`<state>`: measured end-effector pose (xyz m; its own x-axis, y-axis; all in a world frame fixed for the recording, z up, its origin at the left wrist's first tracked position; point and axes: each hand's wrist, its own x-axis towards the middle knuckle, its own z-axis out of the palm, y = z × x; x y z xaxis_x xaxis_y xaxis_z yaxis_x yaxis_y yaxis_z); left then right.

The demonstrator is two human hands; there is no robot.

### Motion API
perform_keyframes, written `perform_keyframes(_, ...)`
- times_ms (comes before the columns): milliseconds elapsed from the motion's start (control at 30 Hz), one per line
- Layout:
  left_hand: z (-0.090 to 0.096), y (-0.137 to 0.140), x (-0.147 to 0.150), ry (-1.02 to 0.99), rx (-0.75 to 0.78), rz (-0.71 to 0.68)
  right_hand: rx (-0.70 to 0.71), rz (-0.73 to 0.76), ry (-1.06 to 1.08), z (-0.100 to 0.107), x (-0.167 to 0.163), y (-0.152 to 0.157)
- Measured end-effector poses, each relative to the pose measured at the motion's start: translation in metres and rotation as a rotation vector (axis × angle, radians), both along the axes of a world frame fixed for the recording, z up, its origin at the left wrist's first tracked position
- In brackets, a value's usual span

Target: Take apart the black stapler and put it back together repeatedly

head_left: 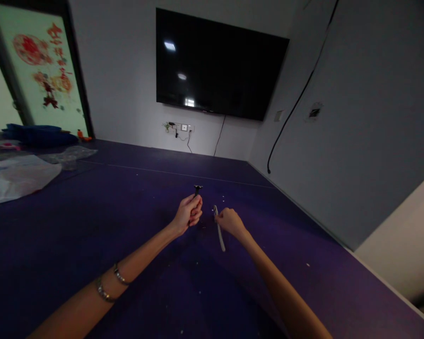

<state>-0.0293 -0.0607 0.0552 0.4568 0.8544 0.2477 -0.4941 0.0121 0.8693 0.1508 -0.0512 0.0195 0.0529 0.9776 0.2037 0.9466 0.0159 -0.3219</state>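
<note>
My left hand (189, 215) is closed around the dark handle of a small T-headed tool (198, 187), whose head points up and away. It looks like a razor or a peeler; I cannot tell which. To its right, my right hand (230, 220) pinches a thin greyish-white stick (221, 240) near its upper end. The stick slants, with its lower end towards me, and the fingers cover part of it. The two hands are apart, low over a dark blue-purple surface (144, 282). Small pale bits lie scattered around the hands.
White plastic sheeting (24, 174) and a clear crumpled wrapper (70, 154) lie at the left, with a dark blue bundle (38, 135) behind. A television (219, 66) hangs on the far wall above sockets and cords. A black cable (293, 110) runs down the right wall.
</note>
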Motion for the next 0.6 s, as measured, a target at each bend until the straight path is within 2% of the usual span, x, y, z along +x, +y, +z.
perform_keyframes(133, 0.0, -0.001, 0.001, 0.004, 0.0, 0.005, -0.083, -0.041, -0.082, -0.015, -0.018, 0.0)
perform_keyframes(300, -0.002, -0.002, 0.002, 0.012, -0.022, 0.008, -0.123, -0.047, -0.128, -0.025, -0.025, 0.003)
perform_keyframes(467, -0.006, -0.001, 0.003, 0.03, -0.029, 0.008, -0.118, -0.052, -0.138, -0.029, -0.022, 0.004)
perform_keyframes(600, -0.011, 0.0, 0.005, 0.049, -0.023, 0.001, -0.115, -0.097, -0.089, -0.024, -0.005, 0.008)
